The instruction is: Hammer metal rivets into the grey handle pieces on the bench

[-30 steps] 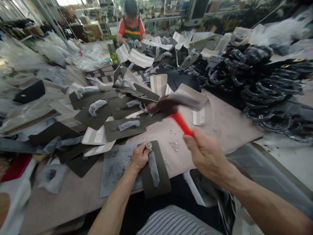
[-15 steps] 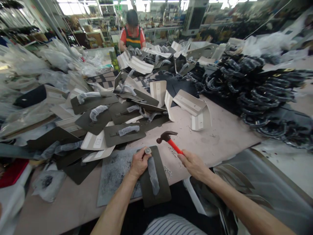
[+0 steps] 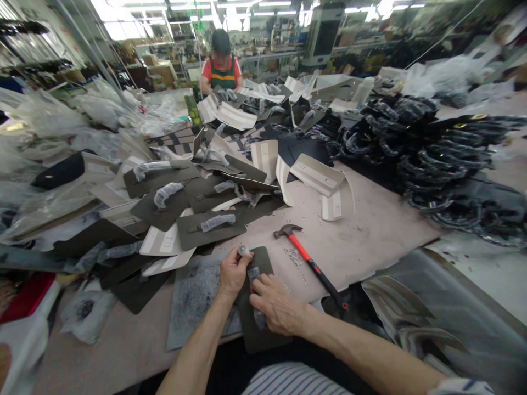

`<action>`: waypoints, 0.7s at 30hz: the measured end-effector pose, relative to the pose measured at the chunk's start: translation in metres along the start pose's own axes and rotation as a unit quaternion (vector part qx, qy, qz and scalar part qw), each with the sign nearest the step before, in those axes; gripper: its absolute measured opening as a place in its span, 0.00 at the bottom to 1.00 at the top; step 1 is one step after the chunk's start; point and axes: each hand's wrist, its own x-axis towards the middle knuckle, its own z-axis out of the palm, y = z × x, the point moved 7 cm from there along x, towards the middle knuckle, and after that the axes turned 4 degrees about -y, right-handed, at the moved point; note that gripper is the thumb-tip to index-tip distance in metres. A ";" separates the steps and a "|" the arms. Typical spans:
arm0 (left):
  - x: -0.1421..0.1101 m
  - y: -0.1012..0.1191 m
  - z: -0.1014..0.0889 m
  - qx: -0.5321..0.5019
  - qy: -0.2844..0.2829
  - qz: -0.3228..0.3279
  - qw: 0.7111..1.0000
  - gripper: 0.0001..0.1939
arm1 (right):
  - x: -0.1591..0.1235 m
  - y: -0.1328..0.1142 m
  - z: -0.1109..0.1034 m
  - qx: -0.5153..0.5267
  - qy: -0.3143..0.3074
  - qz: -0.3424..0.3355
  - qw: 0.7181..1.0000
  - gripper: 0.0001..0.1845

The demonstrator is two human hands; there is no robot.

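My left hand (image 3: 233, 272) is closed around a metal punch (image 3: 244, 250), whose round end shows above the fingers. Under both hands lies a dark olive panel (image 3: 259, 341) with rounded corners, partly over a grey scuffed board (image 3: 193, 302). Along the panel runs a handle (image 3: 259, 319) in clear plastic wrap. The curled fingers of my right hand (image 3: 278, 304) are on that handle and cover its middle. To the right, a claw hammer (image 3: 302, 249) with a red and black grip rests on the table, its grip end near the front edge.
Small metal pieces (image 3: 295, 256) lie scattered beside the hammer. Similar panels with wrapped handles (image 3: 212, 230) are heaped at the left and middle. A pile of black wrapped handles (image 3: 444, 159) stands at the right. Across the table sits a person (image 3: 222, 71) in red sleeves.
My right hand has let go of the hammer, now lying on the table, and has moved left onto the wrapped handle. My left hand still holds the punch near the panel's top.
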 end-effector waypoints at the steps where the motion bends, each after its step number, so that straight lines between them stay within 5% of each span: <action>1: 0.004 -0.002 -0.007 -0.073 0.061 -0.030 0.995 0.11 | 0.002 0.000 0.004 -0.011 0.002 0.020 1.000 0.07; 4: 0.009 0.007 -0.024 -0.204 0.185 -0.060 0.959 0.16 | 0.005 0.002 -0.003 -0.049 0.034 0.068 0.996 0.06; 9: -0.005 0.079 -0.045 -0.136 0.172 0.085 0.972 0.13 | -0.002 0.029 -0.051 -0.072 0.084 0.243 0.964 0.03; 12: -0.019 0.098 -0.046 -0.067 0.137 0.121 0.981 0.12 | -0.005 0.044 -0.054 -0.003 0.072 0.298 0.952 0.09; 15: -0.022 0.077 -0.034 -0.025 0.086 0.078 0.993 0.12 | -0.005 0.048 -0.035 0.085 0.069 0.309 0.945 0.22; 21: -0.016 0.019 0.000 -0.018 0.002 0.016 1.000 0.12 | -0.003 0.046 0.001 0.188 0.100 0.324 0.922 0.19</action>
